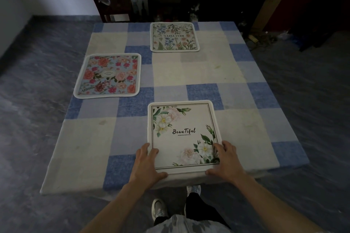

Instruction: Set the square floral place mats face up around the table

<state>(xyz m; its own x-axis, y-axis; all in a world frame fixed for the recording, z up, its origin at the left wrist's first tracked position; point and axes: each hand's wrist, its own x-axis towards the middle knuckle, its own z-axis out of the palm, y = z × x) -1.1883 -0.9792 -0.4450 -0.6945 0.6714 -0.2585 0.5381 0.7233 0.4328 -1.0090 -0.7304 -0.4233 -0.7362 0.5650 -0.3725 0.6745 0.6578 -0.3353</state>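
Your left hand (146, 162) and right hand (224, 159) lie flat, fingers spread, on the mat (181, 134) at lower centre, gripping nothing. Press lightly and square it to the table (246, 100) edge.

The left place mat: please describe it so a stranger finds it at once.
Start at the blue checked tablecloth. One place mat lies on its left side. Only it has a blue ground packed with red and pink flowers.
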